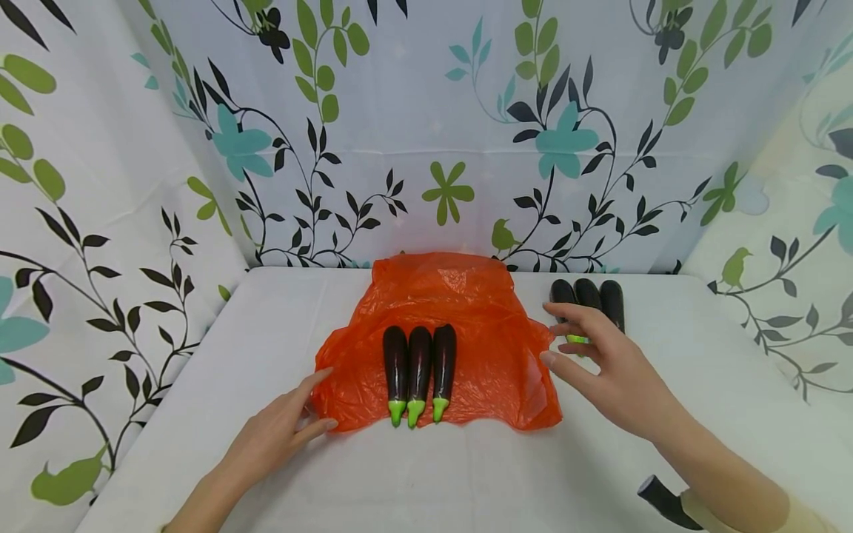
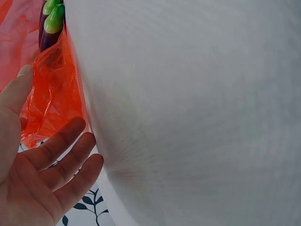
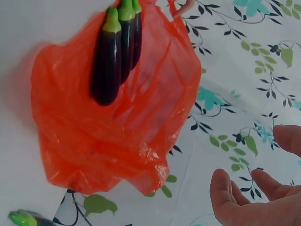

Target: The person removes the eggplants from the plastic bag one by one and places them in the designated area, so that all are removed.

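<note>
Three dark purple eggplants (image 1: 419, 363) with green stem ends lie side by side on a spread orange-red plastic bag (image 1: 493, 348), stems toward the near edge. My left hand (image 1: 269, 433) is at the bag's left edge, thumb and fingers spread apart; in the left wrist view the fingers (image 2: 68, 162) look relaxed and grip nothing. On the other side, my right hand (image 1: 616, 374) hovers by the bag's right edge with thumb and fingers parted and nothing between them. Whether its fingertips touch the plastic I cannot tell.
Three more eggplants (image 1: 611, 302) lie at the back right of the white table (image 1: 426, 477), partly hidden behind my right hand. A patterned cloth (image 1: 413, 96) with leaves and flowers stands behind and along the sides. A dark cylindrical piece (image 1: 662, 500) sits by my right forearm.
</note>
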A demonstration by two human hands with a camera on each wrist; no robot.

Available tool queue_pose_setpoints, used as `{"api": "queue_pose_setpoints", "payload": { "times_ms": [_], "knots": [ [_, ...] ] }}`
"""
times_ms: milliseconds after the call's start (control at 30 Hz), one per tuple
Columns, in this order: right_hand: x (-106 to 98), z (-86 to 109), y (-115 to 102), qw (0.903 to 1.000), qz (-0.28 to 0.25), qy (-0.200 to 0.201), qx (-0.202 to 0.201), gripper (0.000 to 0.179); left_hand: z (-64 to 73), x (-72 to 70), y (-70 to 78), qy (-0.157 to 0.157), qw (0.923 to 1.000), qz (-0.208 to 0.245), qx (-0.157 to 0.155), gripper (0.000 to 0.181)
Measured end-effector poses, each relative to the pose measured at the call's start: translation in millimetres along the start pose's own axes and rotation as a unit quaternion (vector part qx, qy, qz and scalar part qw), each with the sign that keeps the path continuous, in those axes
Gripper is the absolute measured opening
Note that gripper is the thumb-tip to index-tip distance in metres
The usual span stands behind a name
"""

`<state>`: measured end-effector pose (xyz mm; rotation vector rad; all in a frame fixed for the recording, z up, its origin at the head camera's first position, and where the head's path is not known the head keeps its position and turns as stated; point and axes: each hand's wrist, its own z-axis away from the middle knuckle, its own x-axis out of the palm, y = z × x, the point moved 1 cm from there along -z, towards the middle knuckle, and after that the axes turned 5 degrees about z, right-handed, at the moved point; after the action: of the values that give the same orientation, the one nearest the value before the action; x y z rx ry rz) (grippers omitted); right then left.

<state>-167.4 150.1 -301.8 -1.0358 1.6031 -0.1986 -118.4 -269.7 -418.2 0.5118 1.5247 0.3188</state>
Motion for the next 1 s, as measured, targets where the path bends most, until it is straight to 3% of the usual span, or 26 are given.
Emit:
{"api": "queue_pose_setpoints", "payload": {
  "times_ms": [267, 567, 1000],
  "knots": [
    [19, 8.1, -9, 0.9985, -0.028, -0.022, -0.041, 0.052, 0.9, 0.3, -0.1, 0.004, 1.0000, -0.001, 0.005, 0.075],
    [42, 7.6, -11, 0.9963, -0.047, -0.063, -0.035, 0.052, 0.5, 0.3, -0.6, 0.002, 1.0000, -0.001, 0.006, 0.075],
    [76, 2.5, -5, 0.9882, -0.084, -0.128, 0.012, 0.056, 0.8, 0.0, -0.2, 0.001, 1.0000, -0.003, 0.006, 0.076]
  ]
}}
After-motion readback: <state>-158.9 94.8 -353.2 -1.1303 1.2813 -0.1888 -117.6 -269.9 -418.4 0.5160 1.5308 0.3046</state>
